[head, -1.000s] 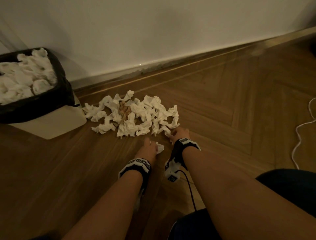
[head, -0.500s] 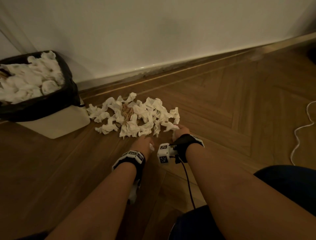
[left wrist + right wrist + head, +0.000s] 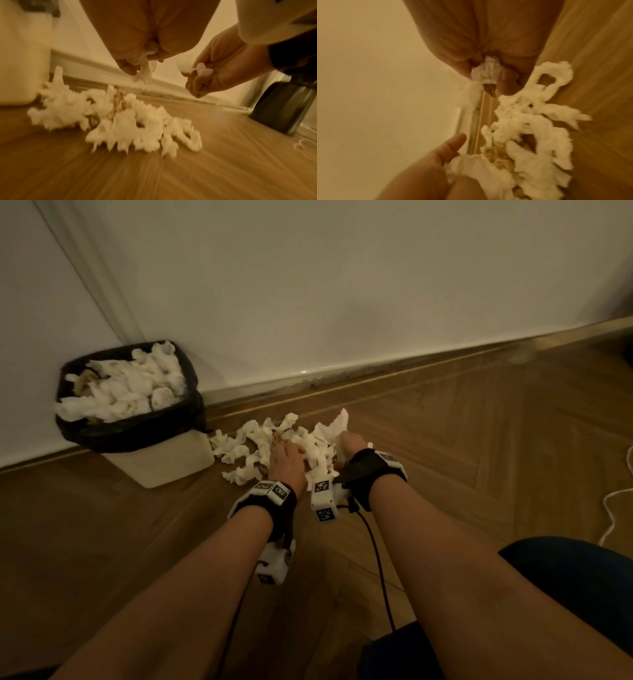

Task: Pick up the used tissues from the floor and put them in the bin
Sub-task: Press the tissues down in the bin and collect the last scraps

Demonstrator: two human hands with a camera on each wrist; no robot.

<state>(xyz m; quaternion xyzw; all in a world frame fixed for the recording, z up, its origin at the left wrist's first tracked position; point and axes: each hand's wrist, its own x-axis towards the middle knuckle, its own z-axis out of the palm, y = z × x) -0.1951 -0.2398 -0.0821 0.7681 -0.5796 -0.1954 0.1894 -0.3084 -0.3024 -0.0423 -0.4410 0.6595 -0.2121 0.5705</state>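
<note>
A pile of crumpled white tissues [image 3: 255, 445] lies on the wooden floor by the wall, with some brown scraps in its middle. The bin [image 3: 132, 429], white with a black bag, stands left of the pile and is heaped with tissues. My left hand [image 3: 291, 453] hovers over the pile and pinches a tissue [image 3: 143, 73] that hangs from its fingers. My right hand [image 3: 345, 440] is at the pile's right end and grips a bunched tissue [image 3: 487, 72], whose loose end [image 3: 337, 422] sticks up above the fist. The pile [image 3: 111, 121] lies under both hands.
The wall and skirting board [image 3: 411, 373] run right behind the pile. A white cable [image 3: 615, 510] lies on the floor at far right. A dark object [image 3: 283, 108] stands by the wall to the right. My knee in dark cloth [image 3: 568, 577] is at lower right.
Both hands have moved forward from the pile's near edge to above it, each now with a tissue. The head view has tilted up, showing more of the bin and wall.
</note>
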